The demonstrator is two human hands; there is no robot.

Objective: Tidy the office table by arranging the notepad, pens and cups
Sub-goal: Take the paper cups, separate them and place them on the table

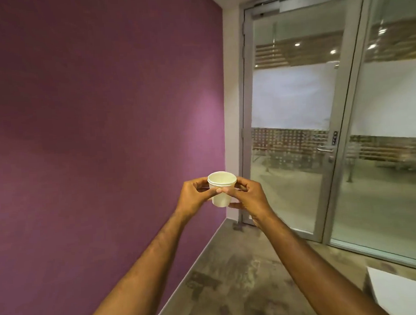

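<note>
Small white paper cups [222, 199], nested one in another with two rims showing, are held upright in the air at arm's length. My left hand [195, 196] grips the stack from the left, thumb across its front. My right hand [247, 196] grips it from the right, thumb meeting the left thumb on the cup wall. The cups look empty from this angle. Neither the notepad nor any pens are in view.
A purple wall [98, 130] fills the left. A glass door [294, 118] with a metal frame and handle stands ahead on the right. Mottled concrete floor [238, 277] lies below. A white table corner [405, 291] shows at the bottom right.
</note>
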